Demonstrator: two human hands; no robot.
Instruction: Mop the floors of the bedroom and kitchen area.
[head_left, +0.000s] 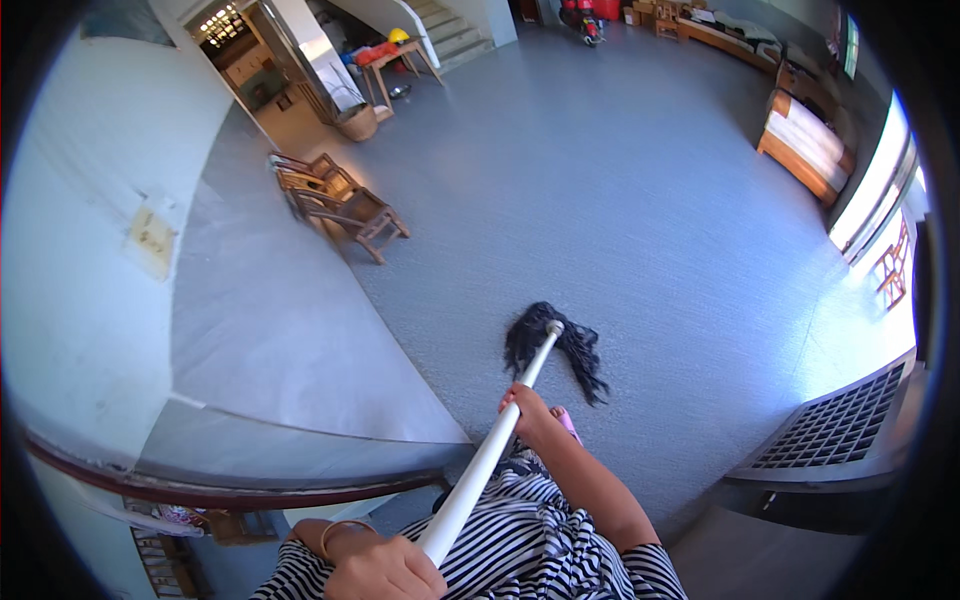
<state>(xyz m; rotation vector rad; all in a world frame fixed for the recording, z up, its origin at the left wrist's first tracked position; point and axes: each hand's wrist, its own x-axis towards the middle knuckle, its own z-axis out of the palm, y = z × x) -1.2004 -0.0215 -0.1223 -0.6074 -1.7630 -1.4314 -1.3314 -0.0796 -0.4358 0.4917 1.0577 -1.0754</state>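
A mop with a long white handle [480, 475] slants away from my body, down to the floor. Its dark, stringy mop head [545, 345] lies spread on the grey floor, with strands trailing to the right. My left hand [385, 572], a bangle at its wrist, is closed at the handle's upper end, close to my striped clothing. Farther down the shaft, my right hand [525, 412] wraps around the handle. Part of a pink shoe [568, 425] shows just beyond my right hand.
A wooden chair [345, 200] stands along the left wall, with a woven basket [357, 122] and a small table [395, 62] behind it. Wooden seating [805, 145] lines the right side near a bright doorway. A grille panel [830, 425] is at near right. Stairs [450, 32] rise at the back.
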